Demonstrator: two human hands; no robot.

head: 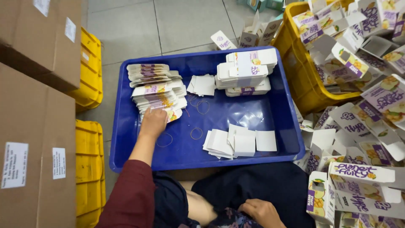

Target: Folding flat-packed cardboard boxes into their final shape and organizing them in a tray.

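Stacked brown cardboard cartons (38, 126) stand left of the shallow blue plastic tray (253, 114). Inside the tray's left end, the left hand (152, 122) presses curled fingers onto a fanned stack of flattened white-and-purple printed cartons (157, 93), apparently steadying it; whether they grip, I cannot tell. Below the tray, the right hand (261, 211) rests loosely closed, apparently empty, on the lap. A yellow crate (295, 71) of loose cartons sits to the tray's right.
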